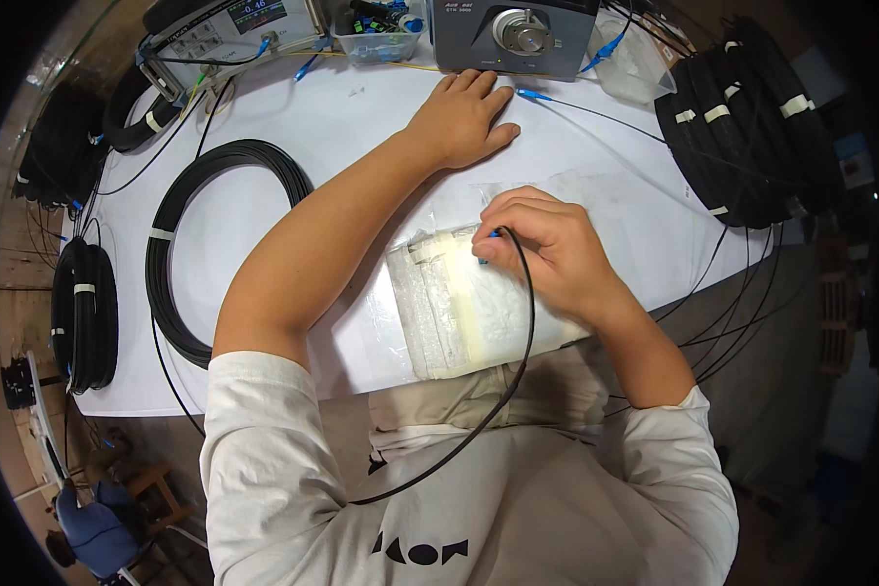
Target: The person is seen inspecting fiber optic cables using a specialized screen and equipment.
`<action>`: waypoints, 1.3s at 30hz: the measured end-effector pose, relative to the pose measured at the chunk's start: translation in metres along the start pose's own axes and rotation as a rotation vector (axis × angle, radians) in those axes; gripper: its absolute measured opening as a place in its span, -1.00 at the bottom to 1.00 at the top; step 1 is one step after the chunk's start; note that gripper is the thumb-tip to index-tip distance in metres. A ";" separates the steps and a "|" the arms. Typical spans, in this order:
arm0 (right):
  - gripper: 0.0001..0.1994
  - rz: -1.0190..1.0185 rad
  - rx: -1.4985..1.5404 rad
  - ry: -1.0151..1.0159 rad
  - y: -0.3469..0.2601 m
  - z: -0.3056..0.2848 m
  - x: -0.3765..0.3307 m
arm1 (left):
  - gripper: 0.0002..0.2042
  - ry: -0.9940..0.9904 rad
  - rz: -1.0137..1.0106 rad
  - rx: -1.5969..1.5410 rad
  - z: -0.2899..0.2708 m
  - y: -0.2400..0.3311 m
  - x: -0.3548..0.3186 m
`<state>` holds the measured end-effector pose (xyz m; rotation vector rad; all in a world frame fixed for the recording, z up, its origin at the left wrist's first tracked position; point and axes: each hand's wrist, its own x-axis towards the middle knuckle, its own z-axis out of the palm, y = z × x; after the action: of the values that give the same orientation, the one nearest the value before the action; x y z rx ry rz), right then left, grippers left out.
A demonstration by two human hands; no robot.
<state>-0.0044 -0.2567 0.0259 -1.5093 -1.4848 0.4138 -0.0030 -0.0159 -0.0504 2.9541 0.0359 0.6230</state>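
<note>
My right hand (547, 249) pinches the blue connector (490, 237) at the end of a thin black cable (523, 352), pressing it onto a white folded wipe pad (459, 303) near the table's front edge. The cable loops down from the hand across my lap. My left hand (464, 117) lies flat, palm down, on the white table (361, 127) just in front of a grey box instrument (513, 34). It holds nothing.
A large coil of black cable (215, 244) lies at left, smaller coils (83, 313) at the far left edge, and a thick bundle (742, 127) at right. A meter with a display (230, 29) and a clear parts tray (376, 34) stand at the back.
</note>
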 end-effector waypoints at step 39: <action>-0.89 -0.139 -0.044 0.006 0.012 0.011 -0.007 | -0.37 0.028 -0.016 0.019 -0.003 0.004 0.002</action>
<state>-0.0074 -0.2571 0.0088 -1.4302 -1.5921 0.2953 -0.0021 -0.0191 -0.0467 2.9601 0.0685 0.6655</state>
